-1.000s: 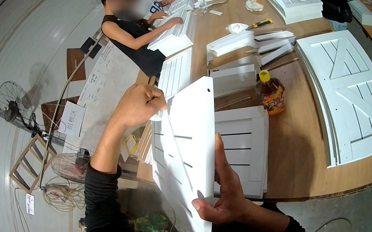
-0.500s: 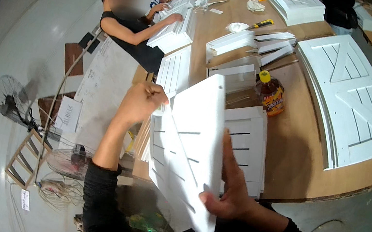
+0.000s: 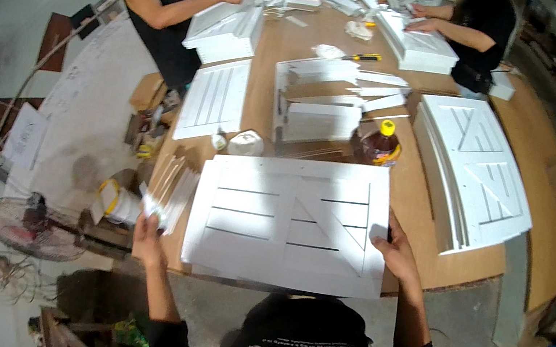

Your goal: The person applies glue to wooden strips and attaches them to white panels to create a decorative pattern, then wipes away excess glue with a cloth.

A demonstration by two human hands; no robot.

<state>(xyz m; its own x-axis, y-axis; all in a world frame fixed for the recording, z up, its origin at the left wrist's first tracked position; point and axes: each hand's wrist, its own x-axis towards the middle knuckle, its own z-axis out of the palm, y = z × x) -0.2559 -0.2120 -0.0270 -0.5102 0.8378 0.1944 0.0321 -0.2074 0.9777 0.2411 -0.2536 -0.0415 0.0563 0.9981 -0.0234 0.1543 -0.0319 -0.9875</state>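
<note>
Brown wooden table [image 3: 262, 90] spans a pale-walled room; at left a white bucket [image 3: 126, 211] with yellow trim stands low beside it, contents hard to make out; the left hand [image 3: 150, 243] pinches a small white object [image 3: 156, 210], washed out by glare; a smooth rectangular panel [image 3: 281, 220], slotted and diagonally braced, lies at the table's near edge; beyond, a yellow-capped plastic bottle [image 3: 379, 148] holds dark liquid; the right hand [image 3: 399, 251] clasps the panel's right edge, fingers partly hidden; farther right sits a stack of white panels [image 3: 473, 169].
</note>
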